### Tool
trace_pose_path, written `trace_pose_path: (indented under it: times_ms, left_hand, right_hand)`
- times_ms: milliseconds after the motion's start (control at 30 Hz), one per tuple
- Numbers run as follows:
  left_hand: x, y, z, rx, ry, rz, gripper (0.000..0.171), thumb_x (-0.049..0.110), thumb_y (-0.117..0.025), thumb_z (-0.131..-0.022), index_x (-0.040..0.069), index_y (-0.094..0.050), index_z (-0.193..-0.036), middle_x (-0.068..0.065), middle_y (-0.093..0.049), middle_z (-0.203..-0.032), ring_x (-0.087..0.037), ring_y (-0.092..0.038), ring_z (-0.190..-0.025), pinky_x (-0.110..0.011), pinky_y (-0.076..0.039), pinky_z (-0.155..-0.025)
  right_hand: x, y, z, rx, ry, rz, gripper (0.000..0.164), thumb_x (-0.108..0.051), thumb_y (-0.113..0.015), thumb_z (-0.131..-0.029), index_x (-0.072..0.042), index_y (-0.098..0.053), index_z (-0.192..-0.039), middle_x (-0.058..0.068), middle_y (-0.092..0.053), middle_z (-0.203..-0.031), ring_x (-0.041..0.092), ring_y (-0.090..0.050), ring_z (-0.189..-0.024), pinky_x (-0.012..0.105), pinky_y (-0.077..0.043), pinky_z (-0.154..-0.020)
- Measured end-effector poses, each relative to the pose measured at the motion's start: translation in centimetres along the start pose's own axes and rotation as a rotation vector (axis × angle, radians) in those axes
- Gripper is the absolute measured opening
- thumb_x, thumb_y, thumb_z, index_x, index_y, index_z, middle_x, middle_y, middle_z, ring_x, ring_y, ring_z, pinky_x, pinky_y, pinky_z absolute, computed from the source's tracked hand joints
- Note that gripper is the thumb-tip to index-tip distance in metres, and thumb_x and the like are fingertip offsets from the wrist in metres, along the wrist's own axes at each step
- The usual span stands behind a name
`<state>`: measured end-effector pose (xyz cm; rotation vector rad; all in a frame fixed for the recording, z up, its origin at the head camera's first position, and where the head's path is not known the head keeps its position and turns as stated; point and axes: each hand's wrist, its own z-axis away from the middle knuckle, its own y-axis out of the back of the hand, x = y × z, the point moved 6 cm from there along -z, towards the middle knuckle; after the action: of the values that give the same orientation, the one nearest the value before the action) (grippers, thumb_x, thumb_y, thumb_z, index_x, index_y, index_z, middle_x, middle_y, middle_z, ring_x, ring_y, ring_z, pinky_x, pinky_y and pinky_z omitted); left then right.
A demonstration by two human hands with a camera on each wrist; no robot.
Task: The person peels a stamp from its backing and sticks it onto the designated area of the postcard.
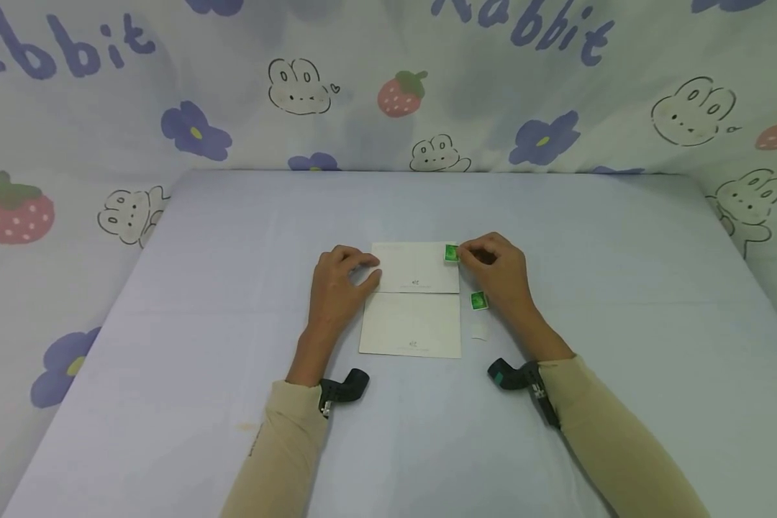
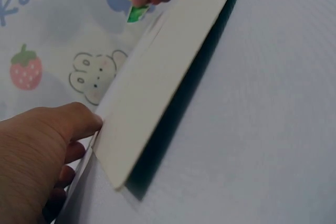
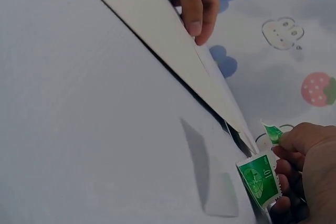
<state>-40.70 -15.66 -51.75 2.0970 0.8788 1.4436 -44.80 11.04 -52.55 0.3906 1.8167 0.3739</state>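
Observation:
Two cream cards (image 1: 409,324) lie one above the other on the table, each with a small printed mark. In the left wrist view, the nearer card (image 2: 157,82) shows a dark green underside along its edge. My left hand (image 1: 339,288) rests at the left edge of the upper card, thumb and index fingertip apart there. My right hand (image 1: 498,270) pinches a green stamp (image 1: 451,252) over the upper card's top right corner. In the right wrist view, this stamp (image 3: 273,133) tilts up from the fingertips. A second green stamp (image 1: 479,301) lies below the right hand.
A small whitish slip (image 1: 480,332) lies on the table below the loose stamp. Each wrist wears a black camera mount (image 1: 346,386). Behind the white-covered table (image 1: 233,237) hangs a cloth (image 1: 362,43) printed with rabbits, strawberries and flowers.

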Motion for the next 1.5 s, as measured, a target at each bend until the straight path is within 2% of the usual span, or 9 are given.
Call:
trace_pose_path:
  times_ms: [267, 500, 667, 967, 1167, 1267, 1367, 1500]
  left_hand:
    - [0.1, -0.2, -0.1, -0.003, -0.009, 0.002, 0.015, 0.016, -0.080, -0.087, 0.010, -0.078, -0.100, -0.006, -0.062, -0.108, -0.027, -0.052, -0.098, -0.040, -0.041, -0.086]
    - [0.2, -0.3, -0.2, -0.008, -0.002, 0.013, 0.014, 0.015, -0.079, -0.087, 0.011, -0.078, -0.100, -0.006, -0.062, -0.107, -0.027, -0.052, -0.098, -0.039, -0.041, -0.086]
    - [0.4, -0.2, -0.2, -0.002, -0.012, 0.011, 0.014, 0.014, -0.079, -0.087, 0.010, -0.078, -0.100, -0.007, -0.062, -0.107, -0.027, -0.052, -0.098, -0.040, -0.041, -0.085]
    - [0.1, -0.1, -0.2, -0.007, 0.001, 0.008, 0.014, 0.015, -0.079, -0.087, 0.010, -0.078, -0.101, -0.007, -0.063, -0.107, -0.027, -0.052, -0.098, -0.040, -0.041, -0.086]
    - [0.1, 0.0, -0.1, -0.007, 0.001, 0.004, 0.015, 0.015, -0.079, -0.087, 0.010, -0.078, -0.101, -0.007, -0.063, -0.107, -0.028, -0.053, -0.098, -0.041, -0.042, -0.087]
    - [0.0, 0.0, -0.1, -0.004, -0.002, 0.004, 0.015, 0.015, -0.079, -0.087, 0.010, -0.078, -0.101, -0.008, -0.063, -0.106, -0.028, -0.053, -0.098, -0.042, -0.042, -0.086]
    - [0.0, 0.1, -0.1, -0.004, 0.000, 0.003, 0.014, 0.015, -0.079, -0.087, 0.010, -0.078, -0.100, -0.007, -0.062, -0.106, -0.028, -0.053, -0.098, -0.041, -0.041, -0.086]
    - [0.0, 0.1, -0.1, -0.001, 0.000, 0.009, 0.014, 0.014, -0.080, -0.086, 0.010, -0.078, -0.099, -0.007, -0.063, -0.106, -0.028, -0.053, -0.098, -0.041, -0.041, -0.086]
  right_hand:
    - [-0.2, 0.0, -0.4, -0.022, 0.001, 0.035, 0.017, -0.022, -0.074, -0.093, -0.008, -0.077, -0.102, 0.000, -0.064, -0.098, 0.014, -0.058, -0.087, 0.022, -0.048, -0.075]
    - [-0.3, 0.0, -0.7, -0.010, 0.010, 0.065, 0.017, -0.021, -0.075, -0.093, -0.007, -0.078, -0.102, 0.003, -0.064, -0.096, 0.014, -0.058, -0.086, 0.024, -0.048, -0.076]
    - [-0.4, -0.1, -0.8, -0.021, 0.003, 0.091, 0.017, -0.021, -0.075, -0.092, -0.006, -0.078, -0.101, 0.004, -0.063, -0.096, 0.016, -0.059, -0.086, 0.028, -0.050, -0.078]
    - [-0.6, -0.9, -1.0, -0.058, 0.030, 0.189, 0.017, -0.019, -0.078, -0.090, -0.003, -0.077, -0.098, 0.006, -0.061, -0.095, 0.017, -0.059, -0.084, 0.029, -0.050, -0.074]
    - [-0.7, -1.2, -0.9, -0.061, 0.032, 0.188, 0.021, -0.019, -0.076, -0.091, -0.003, -0.074, -0.106, 0.008, -0.058, -0.102, 0.019, -0.057, -0.087, 0.029, -0.048, -0.076]
    - [-0.8, -1.0, -0.9, -0.016, 0.087, 0.152, 0.021, -0.016, -0.073, -0.093, -0.004, -0.073, -0.110, 0.007, -0.058, -0.107, 0.018, -0.057, -0.089, 0.027, -0.047, -0.077]
    - [-1.3, -0.7, -0.9, 0.026, 0.178, 0.120, 0.019, -0.011, -0.070, -0.095, -0.004, -0.074, -0.112, 0.007, -0.060, -0.111, 0.017, -0.059, -0.090, 0.027, -0.048, -0.076]
    - [-1.8, -0.7, -0.7, 0.023, 0.269, 0.115, 0.017, -0.009, -0.070, -0.095, -0.006, -0.075, -0.110, 0.006, -0.063, -0.114, 0.017, -0.060, -0.091, 0.030, -0.048, -0.077]
